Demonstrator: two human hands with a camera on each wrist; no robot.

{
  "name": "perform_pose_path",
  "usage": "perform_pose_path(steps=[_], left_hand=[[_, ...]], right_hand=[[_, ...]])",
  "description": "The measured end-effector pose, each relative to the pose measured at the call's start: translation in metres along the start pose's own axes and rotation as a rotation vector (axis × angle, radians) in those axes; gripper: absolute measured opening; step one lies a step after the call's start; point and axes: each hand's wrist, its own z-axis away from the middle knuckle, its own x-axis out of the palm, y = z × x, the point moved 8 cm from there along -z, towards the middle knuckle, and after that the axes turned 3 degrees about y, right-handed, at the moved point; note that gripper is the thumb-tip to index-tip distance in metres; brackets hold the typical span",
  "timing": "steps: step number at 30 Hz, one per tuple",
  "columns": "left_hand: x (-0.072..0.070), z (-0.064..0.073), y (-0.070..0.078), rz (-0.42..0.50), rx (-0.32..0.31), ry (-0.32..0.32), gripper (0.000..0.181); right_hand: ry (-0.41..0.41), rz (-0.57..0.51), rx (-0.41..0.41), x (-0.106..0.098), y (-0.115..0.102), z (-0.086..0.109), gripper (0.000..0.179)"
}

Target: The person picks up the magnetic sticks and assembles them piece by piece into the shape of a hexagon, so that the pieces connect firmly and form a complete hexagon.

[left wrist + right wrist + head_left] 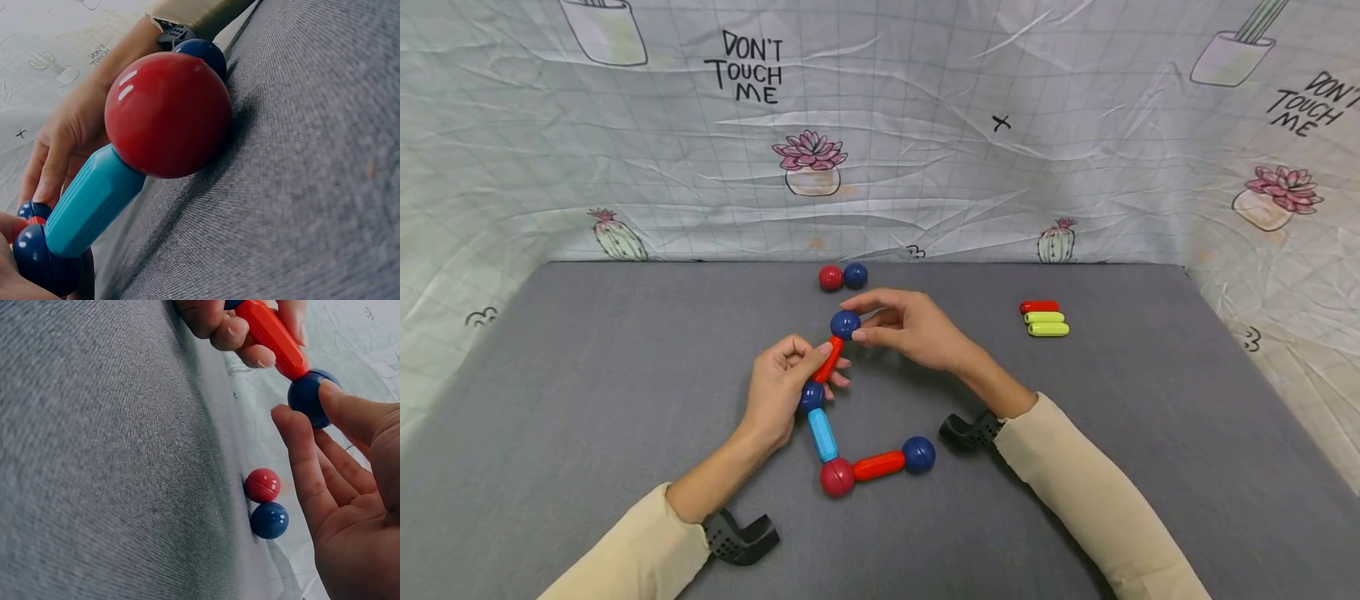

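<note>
A joined chain of toy balls and rods lies in front of me. My left hand (781,385) pinches its upper red rod (830,360) between thumb and fingers. The thumb and fingers of my right hand (913,329) hold the blue ball (310,399) at that rod's far end. Below the left hand's grip, another blue ball (812,397) joins a light blue rod (94,200). That rod meets a red ball (167,115), from which a second red rod (879,466) runs right to a blue ball (919,454).
A loose red ball (831,278) and a loose blue ball (855,276) sit side by side at the grey table's (625,350) back edge. To the right lie a short red rod (1040,307) and two yellow rods (1048,330). Printed cloth (910,158) hangs behind.
</note>
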Motion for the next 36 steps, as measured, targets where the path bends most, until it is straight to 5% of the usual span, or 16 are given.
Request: perform_pose_path(steps=[13,22,36], left_hand=[[-0.003,-0.001,0.003,-0.034,0.055,0.015,0.027],[-0.002,0.0,0.0,0.01,0.04,0.01,0.012],[-0.001,-0.001,0.001,-0.006,0.062,-0.008,0.031]], right_hand=[[-0.024,0.087,-0.071,0.001,-0.01,-0.004,0.034],[-0.046,0.128,-0.102,0.007,-0.014,-0.006,0.033],[-0.026,0.132,-0.079,-0.003,-0.013,-0.008,0.03]])
